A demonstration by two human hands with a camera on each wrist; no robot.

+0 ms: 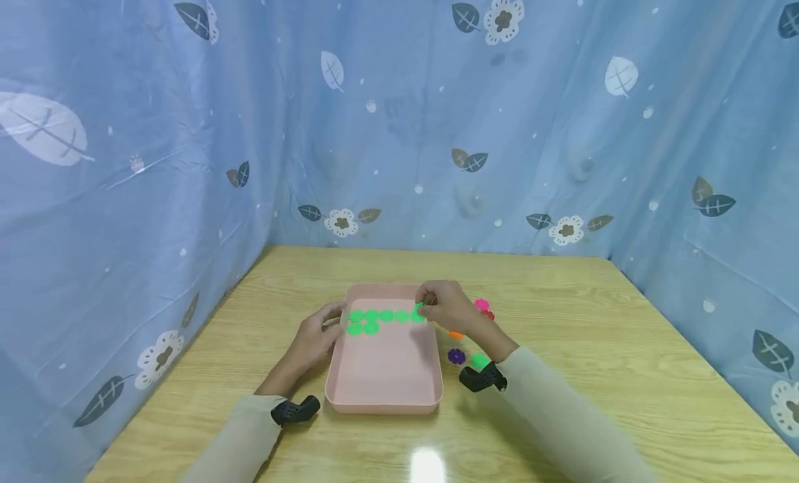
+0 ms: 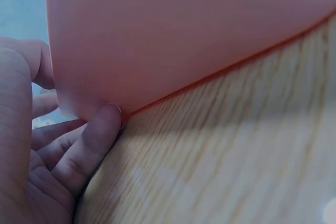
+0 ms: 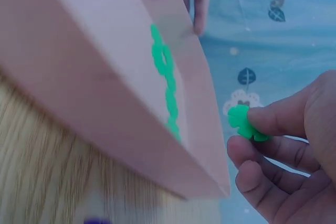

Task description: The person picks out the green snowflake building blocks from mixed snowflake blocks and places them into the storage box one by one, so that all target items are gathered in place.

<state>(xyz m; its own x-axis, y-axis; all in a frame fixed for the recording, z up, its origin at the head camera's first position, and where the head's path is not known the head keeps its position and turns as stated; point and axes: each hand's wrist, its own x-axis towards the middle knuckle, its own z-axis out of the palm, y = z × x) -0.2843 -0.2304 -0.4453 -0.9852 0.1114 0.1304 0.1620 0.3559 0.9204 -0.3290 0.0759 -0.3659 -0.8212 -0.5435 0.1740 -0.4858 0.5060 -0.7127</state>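
A pink tray [image 1: 387, 375] lies on the table. Inside it, green flower-shaped plastic pieces [image 1: 387, 316] form a row near the far end, with two more just below on the left. My right hand [image 1: 446, 307], over the tray's far right corner, pinches another green flower-shaped piece [image 3: 240, 121] between thumb and fingertips; its notched petals show in the right wrist view. At the tray's left side, my left hand [image 1: 317, 336] holds the wall. In the left wrist view its fingers [image 2: 102, 127] curl against the tray's outer wall and lower edge.
Right of the tray lie loose flower pieces: pink [image 1: 481, 304], red [image 1: 488, 316], orange [image 1: 457, 334], purple [image 1: 456, 357] and green [image 1: 480, 361], partly behind the right forearm. A blue patterned curtain [image 1: 399, 122] encloses the wooden table [image 1: 562, 316] at the back and sides.
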